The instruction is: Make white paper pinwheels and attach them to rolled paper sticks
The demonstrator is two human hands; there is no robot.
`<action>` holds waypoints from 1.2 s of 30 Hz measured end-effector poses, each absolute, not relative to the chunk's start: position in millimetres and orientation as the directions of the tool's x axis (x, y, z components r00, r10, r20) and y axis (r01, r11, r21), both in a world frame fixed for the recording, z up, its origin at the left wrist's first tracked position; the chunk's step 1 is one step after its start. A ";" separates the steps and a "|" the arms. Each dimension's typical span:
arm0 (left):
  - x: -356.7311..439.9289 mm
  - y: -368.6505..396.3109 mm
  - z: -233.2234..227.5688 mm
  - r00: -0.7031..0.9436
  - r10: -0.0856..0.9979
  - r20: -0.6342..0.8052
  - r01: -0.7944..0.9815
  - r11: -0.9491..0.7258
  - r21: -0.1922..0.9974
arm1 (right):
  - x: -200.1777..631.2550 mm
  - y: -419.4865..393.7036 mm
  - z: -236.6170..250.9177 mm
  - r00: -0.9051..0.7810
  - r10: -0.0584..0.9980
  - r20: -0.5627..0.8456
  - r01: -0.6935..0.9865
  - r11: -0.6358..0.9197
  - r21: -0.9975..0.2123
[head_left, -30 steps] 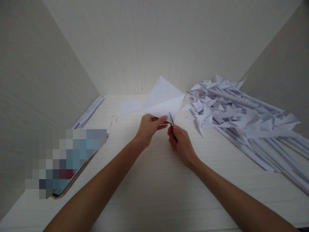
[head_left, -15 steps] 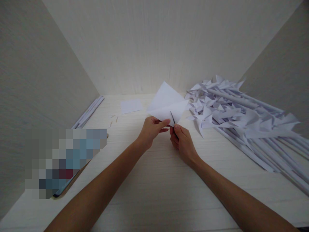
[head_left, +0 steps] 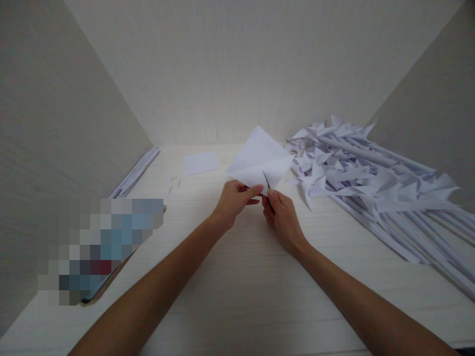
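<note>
A white sheet of paper [head_left: 256,153], creased across its middle, is held up with one corner pointing away from me. My left hand [head_left: 237,198] pinches its near edge, thumb on top and fingers beneath. My right hand [head_left: 280,212] is closed around the handles of a pair of dark scissors [head_left: 266,180]. One thin blade lies over the paper near its close corner, pointing up and left. The handles are mostly hidden in my fingers, and the other blade cannot be made out.
Paper pinwheels [head_left: 334,163] on rolled paper sticks [head_left: 415,232] are heaped at the right. A white paper piece [head_left: 201,163] lies left of my hands, near tiny scraps [head_left: 179,184]. Paper strips [head_left: 135,170] rest by the left wall, behind a blurred-out flat object [head_left: 118,247].
The paper has shifted slightly to the right and tilted a little. Both hands keep nearly the same place and hold, the scissors still at the near corner.
</note>
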State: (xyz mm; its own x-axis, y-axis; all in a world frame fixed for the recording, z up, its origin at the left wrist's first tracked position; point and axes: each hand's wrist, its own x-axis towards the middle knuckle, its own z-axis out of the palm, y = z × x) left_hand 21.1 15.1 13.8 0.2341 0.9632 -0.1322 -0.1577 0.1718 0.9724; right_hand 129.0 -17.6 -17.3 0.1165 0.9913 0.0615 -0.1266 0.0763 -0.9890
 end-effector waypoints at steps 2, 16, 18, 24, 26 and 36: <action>20.5 16.0 13.9 0.195 0.973 -0.121 -0.173 0.155 0.973 | 128.2 -18.4 -15.7 0.086 0.995 0.058 -0.154 0.071 -0.986; 26.3 11.5 10.6 0.153 0.981 -0.117 -0.219 0.149 0.964 | 126.8 -16.8 -14.7 0.212 0.970 0.123 -0.180 0.163 -0.970; 25.7 12.2 10.5 0.169 0.975 -0.142 -0.268 0.184 0.946 | 127.8 -16.5 -15.5 0.224 0.963 0.150 -0.183 0.193 -0.964; 4.3 33.7 17.9 0.063 0.975 -0.213 -0.407 0.220 0.887 | 129.6 -14.7 -17.9 0.182 0.967 0.176 -0.167 0.207 -0.964; -4.6 40.5 20.8 0.084 0.973 -0.214 -0.346 0.230 0.909 | 130.6 -13.5 -17.9 0.211 0.965 0.157 -0.168 0.194 -0.966; -20.7 41.6 34.3 0.309 0.942 -0.133 0.102 0.107 0.989 | 136.0 -10.4 -11.5 0.266 0.960 0.091 -0.328 0.178 -0.928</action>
State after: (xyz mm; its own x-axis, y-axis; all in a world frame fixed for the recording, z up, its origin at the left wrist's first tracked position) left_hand -20.7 41.6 34.3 0.3085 0.9418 -0.1333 0.1022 0.1066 0.9890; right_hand 136.0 -10.4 -11.5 0.2657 0.9598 0.0908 -0.3277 0.1785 -0.9278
